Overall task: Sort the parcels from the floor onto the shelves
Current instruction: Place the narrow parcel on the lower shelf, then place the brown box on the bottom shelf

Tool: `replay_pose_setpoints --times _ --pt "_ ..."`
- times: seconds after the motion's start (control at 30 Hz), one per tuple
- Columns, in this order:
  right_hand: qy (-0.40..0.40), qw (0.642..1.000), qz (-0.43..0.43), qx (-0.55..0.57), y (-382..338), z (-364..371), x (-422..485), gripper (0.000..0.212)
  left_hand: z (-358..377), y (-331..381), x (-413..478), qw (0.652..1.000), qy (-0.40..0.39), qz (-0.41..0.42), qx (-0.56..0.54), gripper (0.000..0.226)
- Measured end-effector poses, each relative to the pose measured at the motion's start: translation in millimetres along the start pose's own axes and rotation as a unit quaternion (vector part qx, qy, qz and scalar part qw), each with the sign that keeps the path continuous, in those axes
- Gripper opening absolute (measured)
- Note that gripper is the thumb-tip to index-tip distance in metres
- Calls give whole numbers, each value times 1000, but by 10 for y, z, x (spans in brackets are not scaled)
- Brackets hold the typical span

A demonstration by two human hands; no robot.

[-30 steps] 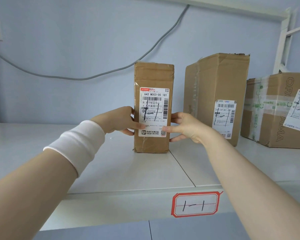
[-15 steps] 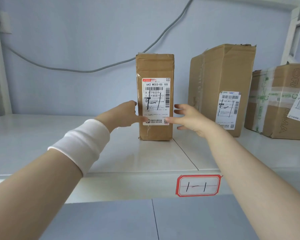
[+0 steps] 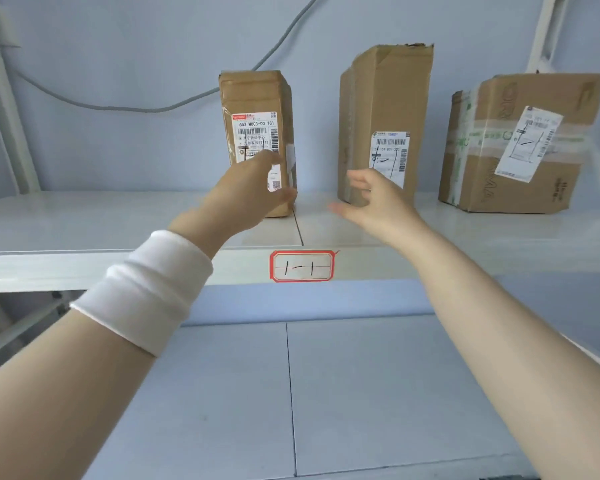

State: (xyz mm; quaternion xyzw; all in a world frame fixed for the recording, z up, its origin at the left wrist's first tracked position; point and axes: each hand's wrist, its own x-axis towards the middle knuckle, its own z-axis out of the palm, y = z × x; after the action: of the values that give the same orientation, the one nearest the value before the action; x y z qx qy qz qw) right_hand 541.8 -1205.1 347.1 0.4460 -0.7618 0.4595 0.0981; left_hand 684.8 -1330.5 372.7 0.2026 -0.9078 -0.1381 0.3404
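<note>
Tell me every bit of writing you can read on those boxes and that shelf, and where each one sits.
"642 M003-00 181": top line of the label on the left parcel; the print below it is too small to read.
"1-1", handwritten: red-bordered tag on the shelf front edge.
Middle parcel: label digits too blurred to read.
Right parcel: label unreadable; large sideways letters on the cardboard only partly visible.

White shelf (image 3: 84,223) tagged "1-1": three cardboard parcels upright, narrow (image 3: 253,98), tall (image 3: 388,91), wide (image 3: 520,147).
</note>
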Motion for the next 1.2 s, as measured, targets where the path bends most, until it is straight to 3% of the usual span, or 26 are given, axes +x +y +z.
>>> replay_pose_setpoints --times 0.27,0.7,0.93,1.2 --pt "10 981 4 -192 353 -735 -528 65 608 825 -140 989 -80 116 51 55" --pt "58 908 247 -332 1899 -2027 -1550 61 2587 2383 -4 927 -187 323 -38 53" --pt "95 856 382 -334 2732 -2807 -2512 57 3712 3521 -493 866 -268 418 -56 51" --pt "103 809 511 -271 3567 -3169 -3670 57 4884 4274 -1271 803 -413 425 -65 46"
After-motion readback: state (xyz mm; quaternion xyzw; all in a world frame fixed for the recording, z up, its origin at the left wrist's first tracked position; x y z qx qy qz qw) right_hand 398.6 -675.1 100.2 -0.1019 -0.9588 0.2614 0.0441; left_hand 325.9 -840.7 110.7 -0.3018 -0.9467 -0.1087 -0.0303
